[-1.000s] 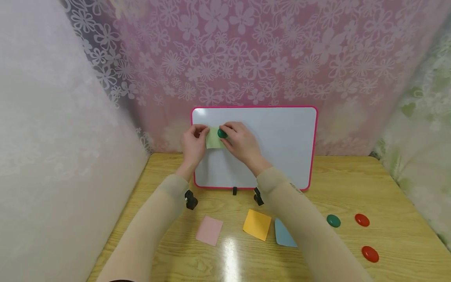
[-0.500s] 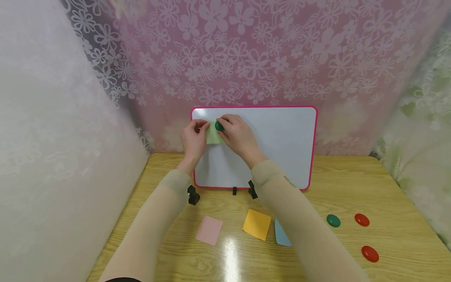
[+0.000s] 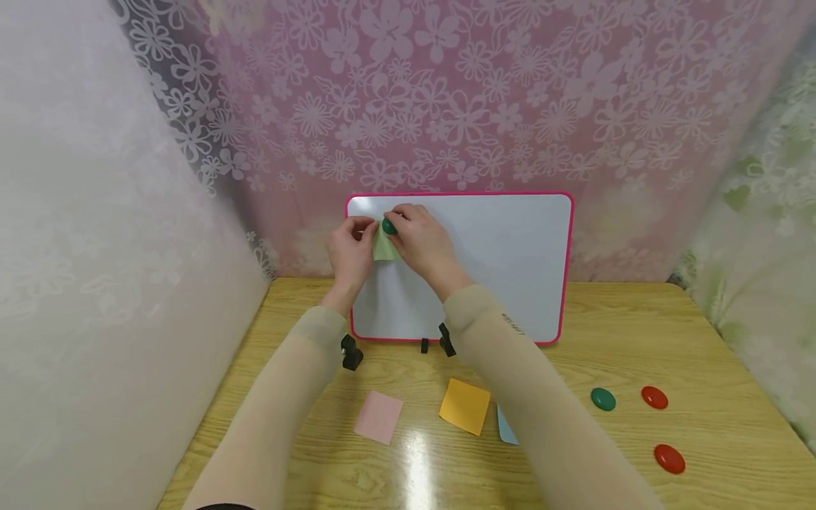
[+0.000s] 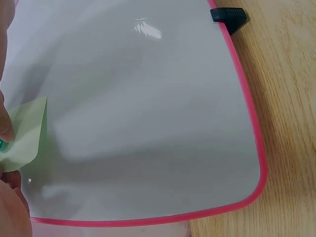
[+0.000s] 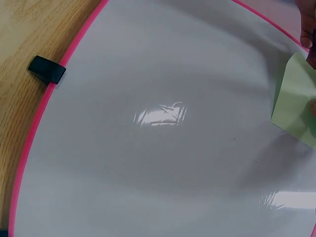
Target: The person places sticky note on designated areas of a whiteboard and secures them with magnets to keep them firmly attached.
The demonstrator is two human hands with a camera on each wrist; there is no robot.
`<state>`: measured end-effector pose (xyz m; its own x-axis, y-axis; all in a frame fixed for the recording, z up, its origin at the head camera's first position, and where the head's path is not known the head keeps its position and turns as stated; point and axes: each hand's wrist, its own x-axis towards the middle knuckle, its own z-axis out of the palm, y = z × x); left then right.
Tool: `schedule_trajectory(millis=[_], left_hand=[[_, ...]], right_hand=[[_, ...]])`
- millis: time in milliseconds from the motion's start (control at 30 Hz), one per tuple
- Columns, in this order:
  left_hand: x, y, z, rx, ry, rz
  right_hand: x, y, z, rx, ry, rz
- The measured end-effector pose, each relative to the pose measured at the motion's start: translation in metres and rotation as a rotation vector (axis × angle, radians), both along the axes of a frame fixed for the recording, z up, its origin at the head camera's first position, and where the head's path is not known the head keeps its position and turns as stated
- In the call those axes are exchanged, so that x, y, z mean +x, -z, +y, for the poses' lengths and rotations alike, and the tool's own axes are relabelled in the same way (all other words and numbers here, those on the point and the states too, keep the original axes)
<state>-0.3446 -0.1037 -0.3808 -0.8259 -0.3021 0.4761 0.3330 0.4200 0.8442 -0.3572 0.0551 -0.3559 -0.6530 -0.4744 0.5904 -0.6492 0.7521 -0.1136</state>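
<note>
A light green sticky note (image 3: 383,249) lies against the upper left of a whiteboard (image 3: 503,269) with a pink frame. My left hand (image 3: 350,253) pinches the note's left edge between thumb and fingers. In my right hand (image 3: 423,242) is a round green magnet (image 3: 389,227), held by the fingertips over the note's upper part. The left wrist view shows the green note (image 4: 28,133) with its free edge standing off the board, and only a sliver of the magnet. The right wrist view has the note (image 5: 291,103) at its right edge; the magnet is hidden there.
On the wooden table (image 3: 625,319) lie a pink note (image 3: 379,417), an orange note (image 3: 465,406) and a blue note (image 3: 506,428) partly under the right sleeve. A green magnet (image 3: 603,399) and two red magnets (image 3: 654,397) lie at the right. A black clip (image 3: 424,346) supports the board's lower edge.
Both hands have moved up the board with the green note. The right hand has also shifted left, carrying the green magnet further over the note.
</note>
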Motion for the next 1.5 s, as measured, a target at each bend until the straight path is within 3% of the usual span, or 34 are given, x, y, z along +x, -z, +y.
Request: schedule_trajectory(millis=[300,1500], left_hand=[[-0.0022,-0.0014,-0.0032,-0.023,-0.026,0.003],[-0.0001,0.0012,-0.0028,-0.023,-0.030,-0.017]], right_hand=[[-0.0006,-0.0016,-0.0057,-0.002,0.025,-0.004],[0.0026,0.0008,-0.0095,0.008,0.050,-0.015]])
